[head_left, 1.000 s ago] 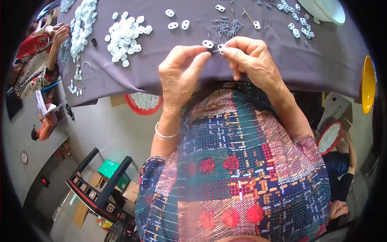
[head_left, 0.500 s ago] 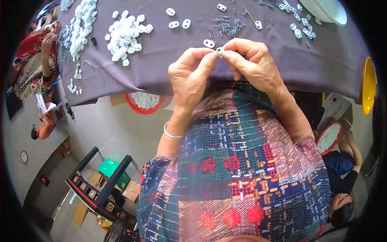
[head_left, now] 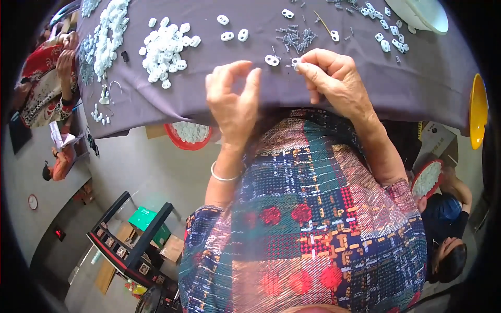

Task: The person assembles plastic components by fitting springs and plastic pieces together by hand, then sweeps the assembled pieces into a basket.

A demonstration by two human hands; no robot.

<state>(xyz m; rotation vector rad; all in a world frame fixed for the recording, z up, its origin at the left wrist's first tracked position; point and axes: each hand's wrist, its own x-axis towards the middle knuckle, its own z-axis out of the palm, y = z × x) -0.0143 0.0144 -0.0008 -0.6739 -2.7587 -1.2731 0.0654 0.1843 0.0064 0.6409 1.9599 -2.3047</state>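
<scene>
My right hand (head_left: 338,83) pinches a small white two-holed cord lock (head_left: 296,61) between thumb and forefinger. A small metal spring (head_left: 288,65) shows at its left side. My left hand (head_left: 233,101) is raised over the near edge of the table, thumb and forefinger apart, with nothing between them. Between the hands and slightly beyond lies another white cord lock (head_left: 271,60). Past my right hand is a heap of small springs (head_left: 296,39). A thin pointed stick (head_left: 323,23) lies there, its near end at a white piece (head_left: 334,35).
A large pile of white pieces (head_left: 166,52) lies left on the dark tablecloth (head_left: 209,68), with more heaps farther left. Assembled-looking pieces (head_left: 385,46) and a pale bowl (head_left: 425,15) are at the far right. Red basins (head_left: 193,136) stand below table height. Other people sit at both sides.
My left hand has let go of the cord lock and drawn back to the left, its fingers parting. My right hand has carried the piece slightly right, and a spring now shows beside it.
</scene>
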